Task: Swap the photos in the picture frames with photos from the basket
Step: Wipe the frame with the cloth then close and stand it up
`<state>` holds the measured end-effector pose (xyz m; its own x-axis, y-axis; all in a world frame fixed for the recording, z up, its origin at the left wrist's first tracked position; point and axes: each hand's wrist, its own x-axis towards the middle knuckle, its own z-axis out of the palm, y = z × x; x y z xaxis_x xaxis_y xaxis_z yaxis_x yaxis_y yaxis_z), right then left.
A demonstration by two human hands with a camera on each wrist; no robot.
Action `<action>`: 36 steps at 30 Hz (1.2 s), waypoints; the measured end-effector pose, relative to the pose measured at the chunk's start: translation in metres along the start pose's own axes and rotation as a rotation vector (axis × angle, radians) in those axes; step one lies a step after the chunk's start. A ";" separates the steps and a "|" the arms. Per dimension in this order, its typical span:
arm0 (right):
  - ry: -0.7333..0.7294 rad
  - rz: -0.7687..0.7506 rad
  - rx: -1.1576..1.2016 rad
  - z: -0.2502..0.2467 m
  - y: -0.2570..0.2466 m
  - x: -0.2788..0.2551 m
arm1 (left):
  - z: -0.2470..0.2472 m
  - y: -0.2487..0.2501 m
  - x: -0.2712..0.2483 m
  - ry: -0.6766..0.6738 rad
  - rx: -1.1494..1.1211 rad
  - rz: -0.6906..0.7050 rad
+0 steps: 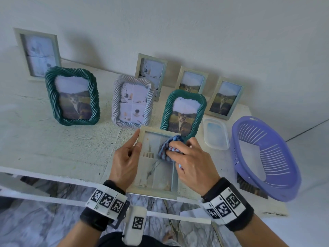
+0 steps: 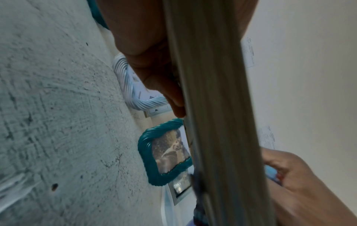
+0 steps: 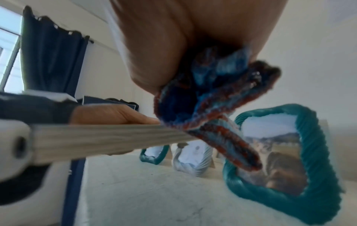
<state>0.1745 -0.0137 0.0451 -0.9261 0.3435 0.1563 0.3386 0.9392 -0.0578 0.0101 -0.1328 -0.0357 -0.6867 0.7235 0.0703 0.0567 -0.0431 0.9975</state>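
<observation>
While the left hand (image 1: 125,158) grips the left edge of a pale wooden frame (image 1: 154,188), thumb on the front rail and fingers curled behind it, the right hand (image 1: 193,162) holds a bunched blue-and-red cloth (image 1: 166,147), fingers curled over it and pressing it onto the upper right part of the glass. In the right wrist view the cloth (image 3: 208,99) spills out below the fingers and one end hangs past the frame's edge (image 3: 108,137). The frame is held up in front of the person, its lower end over the near edge of a white table (image 1: 53,143).

Just behind it stands a teal twisted frame (image 1: 183,111) with a cat photo; to its left are a silver twisted frame (image 1: 132,102) and another teal frame (image 1: 72,96), also with a cat photo. Four plain pale frames stand further back, toward the wall: one far left (image 1: 38,53), one behind the silver frame (image 1: 151,73), and two at the right (image 1: 193,80) (image 1: 225,98), both with cat photos. A clear plastic lid (image 1: 216,133) lies right of the held frame, and beside it a purple basket (image 1: 267,157) sits tilted at the table's right end, with paper showing under its near rim.
</observation>
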 end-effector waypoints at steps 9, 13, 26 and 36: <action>0.003 -0.050 0.035 -0.004 0.006 0.000 | -0.004 0.003 0.001 -0.034 -0.035 -0.023; -0.045 -0.180 0.095 -0.002 -0.001 -0.011 | -0.012 0.004 0.003 0.004 -0.038 -0.039; -0.009 -0.004 0.041 -0.002 0.004 -0.001 | -0.003 -0.009 -0.001 -0.044 -0.031 -0.031; -0.034 0.009 0.016 0.001 -0.007 -0.001 | 0.002 -0.016 -0.006 -0.035 -0.013 -0.035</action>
<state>0.1729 -0.0206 0.0441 -0.9282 0.3513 0.1224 0.3443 0.9358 -0.0753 0.0145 -0.1350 -0.0520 -0.6626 0.7481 0.0353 0.0240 -0.0259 0.9994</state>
